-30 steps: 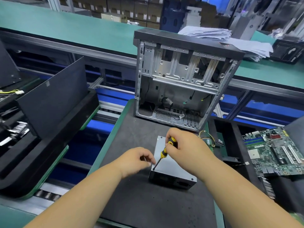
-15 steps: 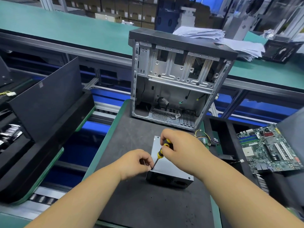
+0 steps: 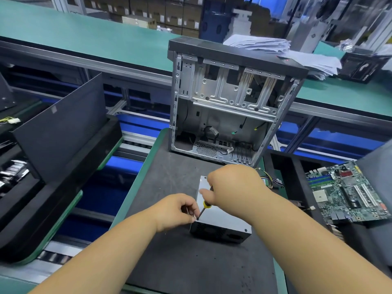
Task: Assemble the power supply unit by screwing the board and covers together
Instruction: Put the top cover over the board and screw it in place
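While both hands work at the near edge of the small metal box, this is how things lie:

Around: a black mat [image 3: 169,262] with a green rim covers the work spot. An open computer case [image 3: 229,115] stands upright at the far end of the mat, its side off, so the bare metal inside shows. A green circuit board [image 3: 347,192] lies to the right, well apart from the box. A pile of white papers [image 3: 297,54] sits on the green bench behind the case. A big dark flat panel [image 3: 61,128] leans in a black tray on the left.

In the way: the right hand [image 3: 235,187] covers much of the top of the box and hides most of the tool's handle. The left hand [image 3: 176,211] hides the box's near left corner.

Box: the power supply unit [image 3: 220,221] lies flat on the mat, in front of the case and apart from it. Its top is plain grey metal. Its near side is dark with a grille. Thin coloured wires [image 3: 269,179] come out at its far right.

Tool: a screwdriver [image 3: 203,207] with a yellow and black handle slants down to the left. Its tip meets the box's near left top edge.

Right hand: fingers curled tight round the screwdriver handle.

Left hand: finger and thumb pinched together at the tool's tip. Any screw there is too small to see.
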Tool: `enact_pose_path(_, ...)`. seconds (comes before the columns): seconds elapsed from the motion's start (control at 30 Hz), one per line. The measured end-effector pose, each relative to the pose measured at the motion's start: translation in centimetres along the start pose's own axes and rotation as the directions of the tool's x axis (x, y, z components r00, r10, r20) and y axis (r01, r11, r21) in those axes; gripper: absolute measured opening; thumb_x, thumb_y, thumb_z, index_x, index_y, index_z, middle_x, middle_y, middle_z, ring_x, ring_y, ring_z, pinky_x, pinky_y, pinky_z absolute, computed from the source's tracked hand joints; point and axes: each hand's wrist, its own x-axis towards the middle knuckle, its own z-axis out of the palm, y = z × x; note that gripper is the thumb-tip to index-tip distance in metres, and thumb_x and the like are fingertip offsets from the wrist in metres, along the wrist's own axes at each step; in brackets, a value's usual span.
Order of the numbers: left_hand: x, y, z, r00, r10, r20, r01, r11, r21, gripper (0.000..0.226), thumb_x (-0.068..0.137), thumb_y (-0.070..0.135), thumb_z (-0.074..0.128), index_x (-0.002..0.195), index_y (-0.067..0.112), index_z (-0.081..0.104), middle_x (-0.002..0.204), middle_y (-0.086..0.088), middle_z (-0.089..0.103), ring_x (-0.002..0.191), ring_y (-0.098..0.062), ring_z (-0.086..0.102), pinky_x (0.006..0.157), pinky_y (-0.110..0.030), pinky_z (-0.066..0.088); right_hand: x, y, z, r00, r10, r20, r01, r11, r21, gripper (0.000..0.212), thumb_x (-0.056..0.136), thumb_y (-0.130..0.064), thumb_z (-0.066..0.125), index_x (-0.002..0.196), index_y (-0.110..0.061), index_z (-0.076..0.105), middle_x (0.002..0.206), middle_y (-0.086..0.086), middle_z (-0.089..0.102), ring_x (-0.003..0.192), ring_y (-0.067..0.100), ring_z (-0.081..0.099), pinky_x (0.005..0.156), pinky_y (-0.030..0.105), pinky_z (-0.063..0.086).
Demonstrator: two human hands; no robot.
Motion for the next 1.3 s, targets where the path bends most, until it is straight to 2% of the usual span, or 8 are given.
enact_pose_path(0.1, 0.1, -0.2, 0.1, 0.999, -0.030, 0.014, 0.030, 0.999, -0.040, 0.017, 0.080, 0.015, 0.072, 0.082, 0.032, 0.072, 0.083, 0.007, 0.065, 0.070, 0.002, 0.054, 0.068, -0.010, 0.044, -0.2, -0.1, 0.3, 0.997, 0.075, -0.027, -0.074, 0.997, 0.015, 0.049, 0.097, -0.058, 0.033, 0.065, -0.022, 0.043, 0.067, -0.005, 0.047, 0.061, 0.017, 0.045, 0.050, 0.027, 0.030)
enact_pose_path(0.23, 0.1, -0.4, 0.1, 0.997, -0.057, 0.052, 0.063, 0.992, -0.113, 0.018, 0.081, 0.015, 0.071, 0.081, 0.033, 0.070, 0.079, 0.011, 0.062, 0.071, -0.004, 0.054, 0.071, -0.017, 0.045, -0.9, 0.3, -0.2, 0.999, -0.017, 0.052, -0.005, 0.922, 0.387, 0.021, 0.093, -0.033, 0.040, 0.102, -0.026, 0.058, 0.096, -0.009, 0.062, 0.086, 0.016, 0.054, 0.070, 0.032, 0.045)
enact_pose_path(0.33, 0.0, -0.3, 0.1, 0.995, -0.059, 0.081, 0.069, 0.991, -0.118, 0.020, 0.082, 0.015, 0.069, 0.079, 0.035, 0.069, 0.075, 0.014, 0.059, 0.068, -0.005, 0.050, 0.067, -0.018, 0.043, -1.0, 0.4, -0.1, 0.998, -0.057, 0.025, 0.043, 0.925, 0.377, 0.022, 0.098, -0.034, 0.042, 0.118, -0.029, 0.050, 0.091, -0.010, 0.068, 0.082, 0.016, 0.053, 0.072, 0.034, 0.047)
enact_pose_path(0.43, 0.0, -0.1, 0.0, 0.994, -0.065, 0.091, 0.076, 0.989, -0.124, 0.021, 0.084, 0.013, 0.068, 0.079, 0.034, 0.068, 0.074, 0.013, 0.058, 0.068, -0.005, 0.049, 0.067, -0.014, 0.042, -1.0, 0.4, 0.5, 0.999, -0.006, -0.042, 0.015, 0.976, 0.215, 0.030, 0.103, -0.048, 0.031, 0.112, -0.025, 0.049, 0.086, -0.006, 0.068, 0.083, 0.022, 0.058, 0.072, 0.035, 0.050)
enact_pose_path(0.63, 0.2, 0.4, -0.2, 0.993, -0.064, 0.101, 0.072, 0.994, -0.080, 0.021, 0.084, 0.009, 0.069, 0.081, 0.030, 0.068, 0.082, 0.006, 0.061, 0.074, -0.008, 0.052, 0.076, -0.020, 0.045, -1.0, 0.3, -0.1, 0.996, -0.089, -0.012, 0.087, 0.922, 0.377, 0.025, 0.090, -0.026, 0.052, 0.113, -0.022, 0.041, 0.098, -0.007, 0.060, 0.087, 0.022, 0.054, 0.073, 0.037, 0.048)
enact_pose_path(0.93, 0.4, 0.4, -0.1, 0.991, -0.112, 0.075, 0.120, 0.987, -0.110, 0.022, 0.083, 0.006, 0.072, 0.083, 0.028, 0.071, 0.085, 0.006, 0.062, 0.074, -0.004, 0.055, 0.073, -0.011, 0.046, -0.1, 0.2, 1.3, 0.981, 0.161, -0.111, -0.148, 0.982, 0.115, 0.052, 0.095, -0.066, 0.031, 0.064, -0.024, 0.038, 0.060, -0.006, 0.044, 0.054, 0.012, 0.038, 0.047, 0.027, 0.025)
enact_pose_path(1.13, 0.2, 0.5, 0.1, 0.988, -0.132, 0.075, 0.143, 0.978, -0.151, 0.025, 0.082, 0.003, 0.070, 0.080, 0.027, 0.070, 0.080, 0.005, 0.060, 0.073, -0.009, 0.053, 0.076, -0.021, 0.045, -0.5, 1.3, 0.2, 0.995, 0.094, 0.023, -0.093, 0.880, 0.466, 0.034, 0.093, -0.031, 0.046, 0.124, -0.031, 0.058, 0.077, -0.017, 0.048, 0.079, 0.012, 0.045, 0.058, 0.024, 0.033)
enact_pose_path(1.3, 0.1, 0.3, 0.1, 0.986, -0.141, 0.086, 0.155, 0.970, -0.187, 0.024, 0.083, 0.003, 0.068, 0.080, 0.027, 0.071, 0.077, 0.007, 0.060, 0.071, -0.008, 0.052, 0.075, -0.023, 0.044, -0.6, 0.3, 0.2, 0.994, 0.105, -0.042, -0.096, 0.979, 0.181, 0.048, 0.100, -0.055, 0.032, 0.070, -0.025, 0.054, 0.066, -0.006, 0.058, 0.066, 0.016, 0.050, 0.055, 0.029, 0.037)
